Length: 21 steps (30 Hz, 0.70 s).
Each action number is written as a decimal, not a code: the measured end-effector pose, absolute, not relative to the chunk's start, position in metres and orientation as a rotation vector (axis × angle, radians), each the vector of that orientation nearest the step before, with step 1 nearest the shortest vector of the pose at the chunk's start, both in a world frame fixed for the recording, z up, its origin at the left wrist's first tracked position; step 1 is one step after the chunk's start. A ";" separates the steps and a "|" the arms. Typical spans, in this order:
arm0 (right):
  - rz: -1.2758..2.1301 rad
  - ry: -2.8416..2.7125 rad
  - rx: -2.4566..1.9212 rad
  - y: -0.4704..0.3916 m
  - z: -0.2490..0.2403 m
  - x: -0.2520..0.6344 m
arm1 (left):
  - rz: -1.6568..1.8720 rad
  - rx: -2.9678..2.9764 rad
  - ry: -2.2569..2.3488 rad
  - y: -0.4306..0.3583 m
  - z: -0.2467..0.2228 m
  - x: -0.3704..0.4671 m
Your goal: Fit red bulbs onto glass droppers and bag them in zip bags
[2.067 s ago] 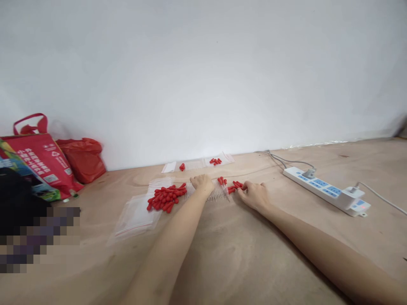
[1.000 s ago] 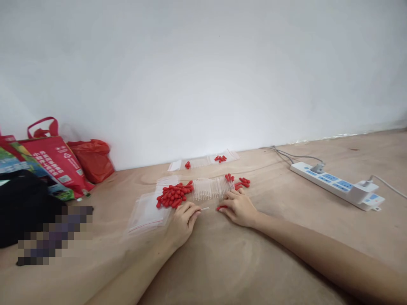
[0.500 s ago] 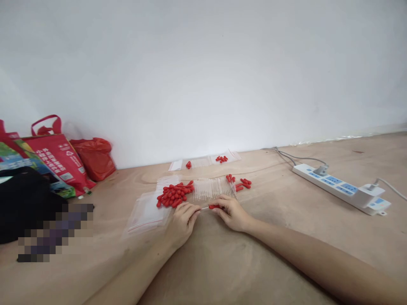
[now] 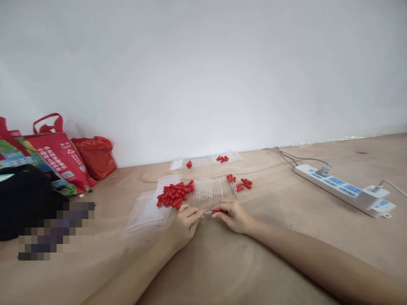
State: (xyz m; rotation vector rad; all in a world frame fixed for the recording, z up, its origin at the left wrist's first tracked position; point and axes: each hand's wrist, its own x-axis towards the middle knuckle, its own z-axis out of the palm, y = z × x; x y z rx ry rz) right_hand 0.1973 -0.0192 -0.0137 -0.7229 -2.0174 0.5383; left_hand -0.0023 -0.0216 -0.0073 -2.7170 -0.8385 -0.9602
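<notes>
My left hand (image 4: 188, 222) pinches the left end of a thin clear tube (image 4: 208, 212). On the tube's right end sits a red rubber bulb (image 4: 217, 211), gripped between the thumb and fingers of my right hand (image 4: 234, 216). Just beyond my hands lies a row of clear tubes (image 4: 211, 188) side by side. Left of that row is a pile of red bulbs (image 4: 173, 195), partly on clear zip bags (image 4: 149, 212). A few more red bulbs (image 4: 246, 183) lie to the row's right, some at the tubes' ends.
Near the wall, a second group has clear tubes, red bulbs (image 4: 222, 159) and a zip bag (image 4: 235, 156). A white power strip (image 4: 337, 186) with plugs and cables lies at the right. Red bags (image 4: 95, 156) and a black cloth item (image 4: 28, 203) stand at the left.
Both hands have shifted slightly toward the right and nearer to me, still holding the tube and bulb. The view has moved a little.
</notes>
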 end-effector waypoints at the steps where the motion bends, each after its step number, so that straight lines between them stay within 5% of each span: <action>1: 0.527 -2.028 -0.720 -0.019 -0.014 0.198 | -0.940 -2.722 -0.829 -0.022 -0.007 -0.002; 21: 0.388 -2.295 -0.701 -0.022 -0.012 0.201 | -0.805 -2.743 -0.825 -0.030 -0.005 0.007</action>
